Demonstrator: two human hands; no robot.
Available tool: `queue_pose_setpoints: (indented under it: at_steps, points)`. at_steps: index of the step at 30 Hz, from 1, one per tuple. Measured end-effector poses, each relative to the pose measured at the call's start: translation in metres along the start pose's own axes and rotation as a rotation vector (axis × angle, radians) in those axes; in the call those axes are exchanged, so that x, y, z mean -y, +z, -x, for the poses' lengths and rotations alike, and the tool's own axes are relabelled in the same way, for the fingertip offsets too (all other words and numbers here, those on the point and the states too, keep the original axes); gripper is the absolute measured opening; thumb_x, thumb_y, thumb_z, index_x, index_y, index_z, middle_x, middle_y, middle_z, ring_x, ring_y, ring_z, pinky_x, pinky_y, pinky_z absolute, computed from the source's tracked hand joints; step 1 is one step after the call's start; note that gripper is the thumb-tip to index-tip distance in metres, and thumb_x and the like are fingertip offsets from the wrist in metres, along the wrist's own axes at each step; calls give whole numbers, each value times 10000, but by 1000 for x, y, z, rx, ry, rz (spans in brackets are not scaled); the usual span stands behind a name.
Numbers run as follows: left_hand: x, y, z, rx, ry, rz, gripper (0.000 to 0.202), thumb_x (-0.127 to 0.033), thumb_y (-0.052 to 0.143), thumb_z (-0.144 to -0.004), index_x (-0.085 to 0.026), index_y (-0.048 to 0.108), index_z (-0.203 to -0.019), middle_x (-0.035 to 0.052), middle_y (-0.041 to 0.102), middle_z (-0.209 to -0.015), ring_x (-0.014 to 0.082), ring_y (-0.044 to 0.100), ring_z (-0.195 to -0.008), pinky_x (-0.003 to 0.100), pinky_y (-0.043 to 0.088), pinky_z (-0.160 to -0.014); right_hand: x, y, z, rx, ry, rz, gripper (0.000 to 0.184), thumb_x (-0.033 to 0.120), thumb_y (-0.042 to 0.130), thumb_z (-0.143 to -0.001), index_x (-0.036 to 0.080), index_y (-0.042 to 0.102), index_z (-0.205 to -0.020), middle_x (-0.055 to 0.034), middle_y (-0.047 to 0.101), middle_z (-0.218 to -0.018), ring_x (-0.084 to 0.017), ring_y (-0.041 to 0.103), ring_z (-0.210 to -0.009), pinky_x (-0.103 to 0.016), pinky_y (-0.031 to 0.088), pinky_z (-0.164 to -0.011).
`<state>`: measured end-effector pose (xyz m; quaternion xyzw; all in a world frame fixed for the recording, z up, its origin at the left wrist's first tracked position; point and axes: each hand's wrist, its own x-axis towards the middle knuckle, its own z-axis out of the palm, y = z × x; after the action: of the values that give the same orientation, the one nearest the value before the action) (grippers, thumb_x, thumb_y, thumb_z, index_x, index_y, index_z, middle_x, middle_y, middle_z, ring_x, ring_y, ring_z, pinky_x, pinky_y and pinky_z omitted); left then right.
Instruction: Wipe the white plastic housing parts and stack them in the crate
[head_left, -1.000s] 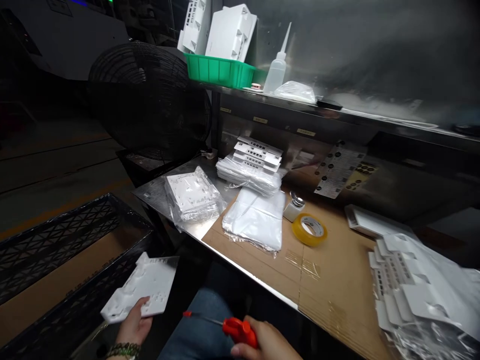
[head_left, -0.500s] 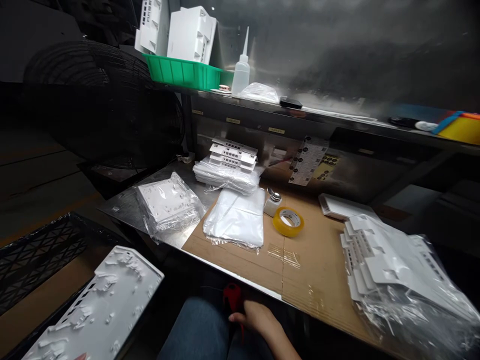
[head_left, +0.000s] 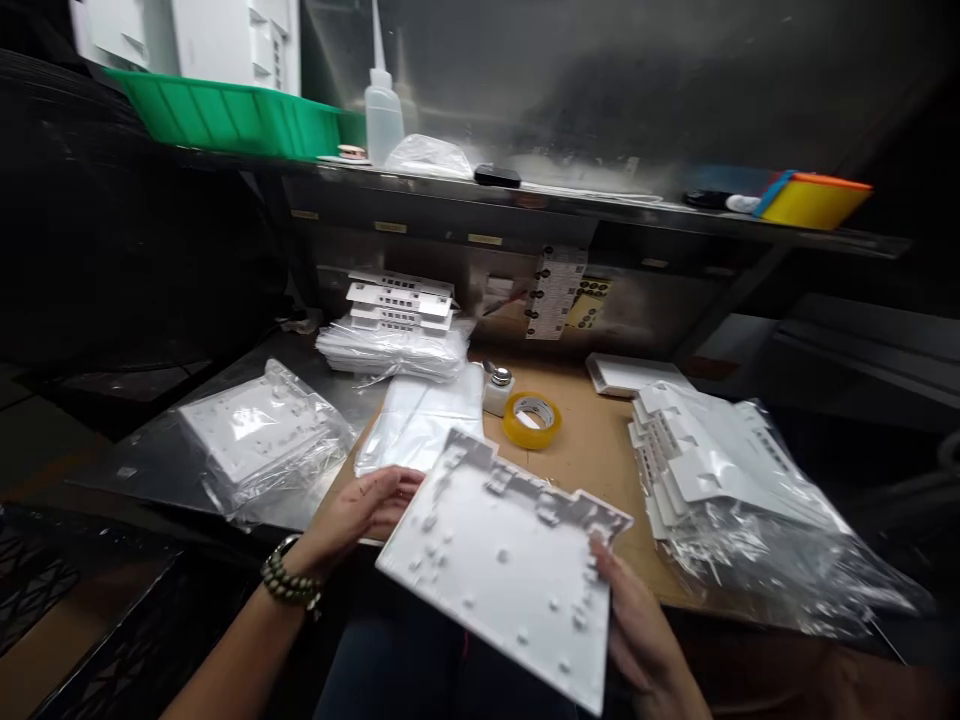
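A white moulded plastic panel (head_left: 502, 570), studded with small pegs and with a notched far edge, is tilted above the table's front edge. My right hand (head_left: 637, 610) is closed on its right side, thumb on the upper face. My left hand (head_left: 371, 505), a beaded bracelet at its wrist, is beside the panel's left edge with fingers stretched out; the fingertips meet or pass behind that edge. Just beyond lies a stack of clear plastic bags (head_left: 412, 410), partly covered by the panel.
Yellow tape (head_left: 531, 420) and a pump bottle (head_left: 498, 390) stand behind the panel. Bagged panels lie at left (head_left: 255, 425) and right (head_left: 720, 460); more panels (head_left: 401, 300) are stacked at the back. A green bin (head_left: 225, 118) and squeeze bottle (head_left: 384, 115) occupy the shelf.
The panel has come from the lower left to the front middle. My right hand has left the red-handled thing by my lap and now grips the panel. The view has turned right.
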<state>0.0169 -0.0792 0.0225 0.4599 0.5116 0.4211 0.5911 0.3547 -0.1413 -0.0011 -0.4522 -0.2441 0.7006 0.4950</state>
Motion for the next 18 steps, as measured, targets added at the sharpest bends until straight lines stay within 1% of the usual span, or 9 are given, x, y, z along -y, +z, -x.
queue_pose_setpoints:
  at_steps: [2, 4, 5, 7, 9, 10, 14, 16, 18]
  points:
    - [0, 6, -23, -66, 104, -145, 283, -301, 854, -743, -185, 759, -983, 121, 720, -1022, 324, 632, -1111, 334, 529, -943, 16, -23, 5, -176, -66, -95, 541, 572, 813, -767, 166, 731, -1115, -129, 794, -1036, -332, 733, -1073, -492, 583, -959]
    - [6, 6, -40, -86, 157, -263, 420, -130, 933, -584, -240, 767, -954, 80, 700, -1095, 315, 500, -1285, 272, 441, -1035, 29, -39, 12, -300, -149, -156, 529, 539, 840, -749, 193, 725, -1131, -107, 788, -1100, -323, 717, -1122, -479, 572, -997]
    - [10, 5, -46, -85, 173, -319, 449, -90, 930, -561, -262, 770, -944, 68, 697, -1086, 318, 466, -1308, 272, 413, -1056, 33, -45, 15, -337, -183, -167, 525, 529, 849, -741, 201, 723, -1132, -102, 784, -1122, -325, 709, -1142, -480, 567, -1012]
    - [16, 1, -56, -82, 184, -412, 350, -101, 885, -631, -282, 765, -906, 58, 687, -950, 328, 520, -1193, 295, 407, -1031, 38, -51, 19, -378, -221, -176, 530, 540, 853, -730, 203, 725, -1118, -105, 782, -1132, -338, 700, -1162, -496, 560, -1027]
    - [17, -3, -62, -84, 180, -489, 216, -145, 822, -718, -279, 742, -867, 42, 648, -817, 312, 577, -978, 299, 419, -939, 39, -51, 22, -389, -226, -183, 539, 565, 840, -734, 197, 728, -1111, -115, 784, -1125, -350, 699, -1163, -512, 558, -1027]
    - [16, -5, -65, -81, 178, -523, 192, -159, 802, -738, -276, 723, -868, 33, 645, -799, 296, 581, -904, 295, 414, -889, 38, -50, 22, -391, -223, -189, 546, 572, 838, -734, 193, 729, -1112, -118, 784, -1122, -353, 700, -1161, -514, 560, -1025]
    - [6, -15, -77, -12, 146, -618, 283, -241, 824, -720, -273, 623, -917, 10, 746, -852, 269, 635, -843, 299, 390, -769, 34, -44, 20, -392, -185, -223, 577, 547, 882, -691, 185, 734, -1115, -117, 784, -1129, -353, 704, -1153, -498, 567, -1022]
    - [1, -20, -86, 45, 109, -622, 379, -323, 868, -669, -263, 568, -894, 2, 760, -798, 270, 673, -815, 310, 416, -745, 32, -42, 20, -397, -173, -230, 578, 527, 893, -687, 187, 734, -1126, -108, 784, -1137, -342, 707, -1151, -484, 567, -1026]
    - [-2, -26, -97, 102, 62, -594, 478, -415, 897, -604, -251, 524, -855, -4, 732, -698, 258, 679, -729, 322, 449, -699, 31, -41, 19, -397, -168, -236, 565, 512, 885, -708, 189, 732, -1145, -100, 783, -1144, -332, 707, -1154, -475, 564, -1034]
